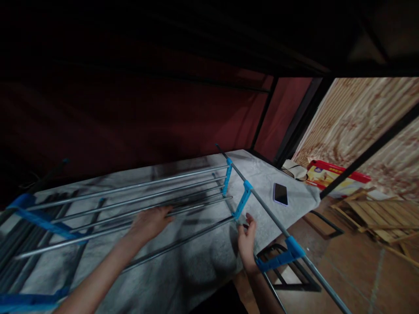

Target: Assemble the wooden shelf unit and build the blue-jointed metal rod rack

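Observation:
My left hand (151,223) is wrapped round a loose metal tube (204,203), held across a partly built rack of metal tubes and blue plastic connectors. The tube's right end is free, a little short of a blue connector (242,199) on the long side pole (270,211). Just below that connector is my right hand (247,239), fingers loosely curled and apart, with nothing visible in them. Nearer me, another blue connector (282,257) sits on the same pole. A further blue connector (49,220) joins crossbars at the left.
Under the rack is a bed-like surface with a grey cover (196,261). A phone (280,194) lies on it at the right. Several dark tubes (29,244) are piled at the left. A red box (340,176) and a wooden slatted piece (382,213) are on the floor.

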`<state>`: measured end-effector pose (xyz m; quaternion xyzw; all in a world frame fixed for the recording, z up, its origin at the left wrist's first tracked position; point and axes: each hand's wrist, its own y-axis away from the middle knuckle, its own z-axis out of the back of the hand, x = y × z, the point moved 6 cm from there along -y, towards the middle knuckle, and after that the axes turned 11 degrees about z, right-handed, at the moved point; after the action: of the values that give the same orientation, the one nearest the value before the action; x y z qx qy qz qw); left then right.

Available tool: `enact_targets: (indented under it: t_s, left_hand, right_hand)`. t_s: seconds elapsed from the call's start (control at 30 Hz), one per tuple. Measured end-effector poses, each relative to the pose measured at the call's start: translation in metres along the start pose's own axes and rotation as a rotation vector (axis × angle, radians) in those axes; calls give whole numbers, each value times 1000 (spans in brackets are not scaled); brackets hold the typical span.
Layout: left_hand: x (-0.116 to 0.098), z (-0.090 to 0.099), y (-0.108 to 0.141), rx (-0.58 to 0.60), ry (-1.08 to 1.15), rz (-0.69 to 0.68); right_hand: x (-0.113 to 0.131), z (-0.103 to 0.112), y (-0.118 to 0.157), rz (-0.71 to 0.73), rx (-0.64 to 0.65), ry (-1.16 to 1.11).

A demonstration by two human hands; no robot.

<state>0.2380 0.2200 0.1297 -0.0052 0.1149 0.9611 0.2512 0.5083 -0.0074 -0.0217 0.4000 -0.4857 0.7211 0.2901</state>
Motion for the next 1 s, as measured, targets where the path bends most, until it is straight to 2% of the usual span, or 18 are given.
enact_targets:
  t_s: [0.1,0.3,0.5,0.67,0.8,1.0]
  left_hand:
    - [1,-27,25,24,-19,52]
    - [22,-75,61,30,10,185]
    - [35,-101,72,-28,87,316]
    - [39,-131,75,36,174,332]
    - [52,-143,74,32,103,366]
    - [62,-144,59,-12,38,358]
  right_hand:
    - [-6,-6,-17,-3,40,-6]
    - [-23,-35,-39,-101,213,-83]
    - [-28,-46,-47,-138,236,-75]
    - [-25,-43,-46,-89,211,-11]
    - [-26,-46,-48,-72,201,21]
    - [-20,-68,-60,-87,219,-24]
